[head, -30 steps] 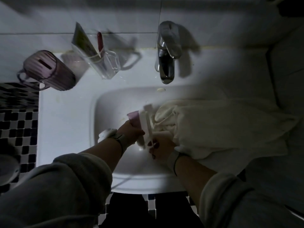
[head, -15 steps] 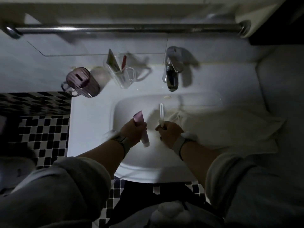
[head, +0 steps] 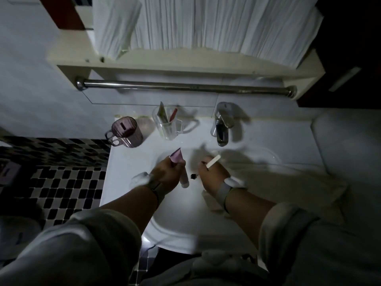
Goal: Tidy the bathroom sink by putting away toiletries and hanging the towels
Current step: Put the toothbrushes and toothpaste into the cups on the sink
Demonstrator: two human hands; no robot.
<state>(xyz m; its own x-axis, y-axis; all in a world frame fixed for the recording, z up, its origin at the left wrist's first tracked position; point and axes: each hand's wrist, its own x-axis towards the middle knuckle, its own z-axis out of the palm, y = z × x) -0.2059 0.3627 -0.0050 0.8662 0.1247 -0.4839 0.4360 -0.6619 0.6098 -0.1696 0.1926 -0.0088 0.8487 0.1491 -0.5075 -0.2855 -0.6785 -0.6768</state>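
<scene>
Over the white sink basin (head: pixel 185 215), my left hand (head: pixel 167 174) grips a pink toothpaste tube (head: pixel 177 156) with its white cap pointing down. My right hand (head: pixel 214 174) holds a white toothbrush (head: pixel 213 161), its dark bristle head near the tube's cap. A clear cup (head: pixel 168 125) with a tube and a red brush stands at the back rim, and a purple ribbed mug (head: pixel 126 132) sits left of it. A pale towel (head: pixel 288 182) lies over the sink's right side. A bare chrome towel bar (head: pixel 185 87) runs above.
The chrome faucet (head: pixel 222 124) stands at the back of the basin. A cream shelf (head: pixel 185 60) sits above the bar with white pleated fabric (head: pixel 206 23) behind it. Black-and-white mosaic floor (head: pixel 57 182) lies to the left.
Both hands lifted out of the basin and apart, the tube in the left and the toothbrush in the right, away from the towel. The view tilted up, revealing the bar and shelf.
</scene>
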